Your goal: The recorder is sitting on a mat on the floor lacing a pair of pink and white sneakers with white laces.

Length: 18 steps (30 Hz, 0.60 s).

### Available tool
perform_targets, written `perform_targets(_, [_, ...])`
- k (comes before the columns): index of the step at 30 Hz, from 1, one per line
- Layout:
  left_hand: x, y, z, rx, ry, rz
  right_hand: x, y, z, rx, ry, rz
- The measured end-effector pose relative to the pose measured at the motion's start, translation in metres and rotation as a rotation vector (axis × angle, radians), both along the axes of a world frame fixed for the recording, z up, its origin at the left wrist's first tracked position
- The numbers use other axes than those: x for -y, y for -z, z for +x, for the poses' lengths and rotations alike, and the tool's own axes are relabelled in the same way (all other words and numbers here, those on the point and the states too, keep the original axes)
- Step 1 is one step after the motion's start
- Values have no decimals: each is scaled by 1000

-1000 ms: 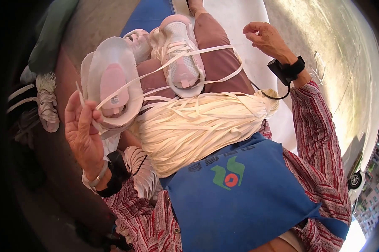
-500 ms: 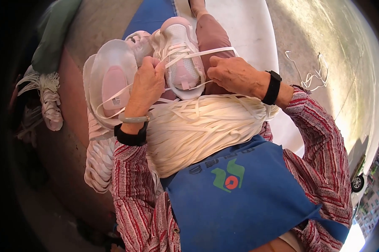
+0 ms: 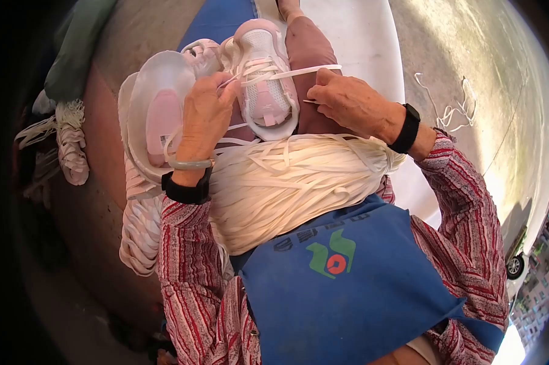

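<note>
A pink and white sneaker (image 3: 267, 108) lies ahead of me, its toe pointing away. White shoelace (image 3: 299, 72) runs across its laced front and stretches out to the right. At the shoe's left edge my left hand (image 3: 206, 109) is closed, pinching shoelace between thumb and fingers; a length trails down beside the wrist. My right hand (image 3: 355, 104) is closed to the right of the shoe, a short white lace tip showing at its fingertips. A thick bundle of off-white laces (image 3: 286, 182) lies across my lap, over a blue apron (image 3: 299, 292).
Left of the sneaker rests a pale shoe part with a pink insole (image 3: 164, 118). More pink and white shoes (image 3: 201, 56) lie behind. A lace-tied shoe (image 3: 72, 155) is at far left. Loose white laces (image 3: 457, 109) lie on the floor at right.
My right hand has shifted slightly right and away from the shoe, and the lace end at its fingertips is now clear of it. My left hand has moved slightly up and left.
</note>
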<state>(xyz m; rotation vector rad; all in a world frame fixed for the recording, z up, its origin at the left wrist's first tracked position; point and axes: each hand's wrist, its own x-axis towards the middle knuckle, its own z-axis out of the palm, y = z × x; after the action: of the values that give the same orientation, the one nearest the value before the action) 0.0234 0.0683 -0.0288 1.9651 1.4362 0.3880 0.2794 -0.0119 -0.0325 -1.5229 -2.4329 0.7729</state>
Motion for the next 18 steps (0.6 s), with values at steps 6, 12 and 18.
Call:
perform_targets(6, [23, -22, 1, 95, -117, -186, -4, 10, 1, -74, -29, -2])
perform_targets(12, [24, -7, 0, 13, -45, -180, -36, 20, -4, -266, 99, 47])
perform_targets(18, [12, 8, -2, 45, 31, 47, -48, 21, -14, -278, 187, -3])
